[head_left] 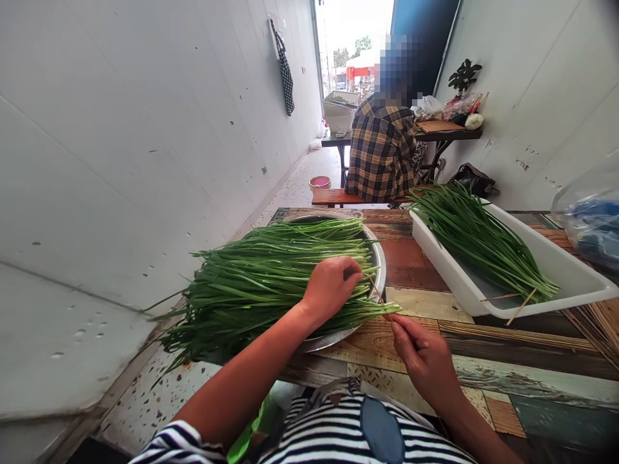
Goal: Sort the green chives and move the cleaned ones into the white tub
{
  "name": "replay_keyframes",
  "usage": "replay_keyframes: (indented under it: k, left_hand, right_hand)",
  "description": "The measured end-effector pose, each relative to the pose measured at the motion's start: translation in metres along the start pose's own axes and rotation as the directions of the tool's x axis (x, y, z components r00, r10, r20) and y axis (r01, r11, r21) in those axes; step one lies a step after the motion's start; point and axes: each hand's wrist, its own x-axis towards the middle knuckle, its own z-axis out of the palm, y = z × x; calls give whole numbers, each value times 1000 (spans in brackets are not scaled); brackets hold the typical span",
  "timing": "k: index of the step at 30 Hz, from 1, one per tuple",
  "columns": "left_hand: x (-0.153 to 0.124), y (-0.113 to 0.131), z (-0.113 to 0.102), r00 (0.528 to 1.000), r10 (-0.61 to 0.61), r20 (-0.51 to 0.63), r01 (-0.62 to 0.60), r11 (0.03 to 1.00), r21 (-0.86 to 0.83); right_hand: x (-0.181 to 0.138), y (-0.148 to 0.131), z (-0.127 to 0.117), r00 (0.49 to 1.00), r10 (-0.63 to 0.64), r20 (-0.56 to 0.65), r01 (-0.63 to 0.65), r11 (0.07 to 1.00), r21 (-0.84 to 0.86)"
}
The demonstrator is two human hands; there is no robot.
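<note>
A thick heap of garlic chives lies across a round metal basin, with leaves hanging past its left side and pale stem ends at the right. Over the stems, my left hand is closed in a pinch on one end of a thin brown straw strip. The strip runs down beside the stem ends of a small bunch that sticks out over the basin's rim. My right hand, just below those ends, pinches the strip's lower part. Whether the strip passes under the bunch is hidden.
On the right of the wood-patterned table, a white tray holds a tied chive bunch. Loose straw and a clear plastic bag lie beyond it. A person in a plaid shirt sits ahead on a bench.
</note>
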Motion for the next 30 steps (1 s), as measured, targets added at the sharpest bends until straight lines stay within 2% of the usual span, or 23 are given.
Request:
replay_keyframes:
  k: [5,30]
  left_hand:
    - [-1,1,0,1000,-8,-1,8,1000,4]
    - [-1,1,1,999,-13,-36,15,998,68]
  right_hand:
    - [-1,2,0,999,32,1,-32,999,24]
    - [0,0,-1,1000,21,4,-21,1000,-4]
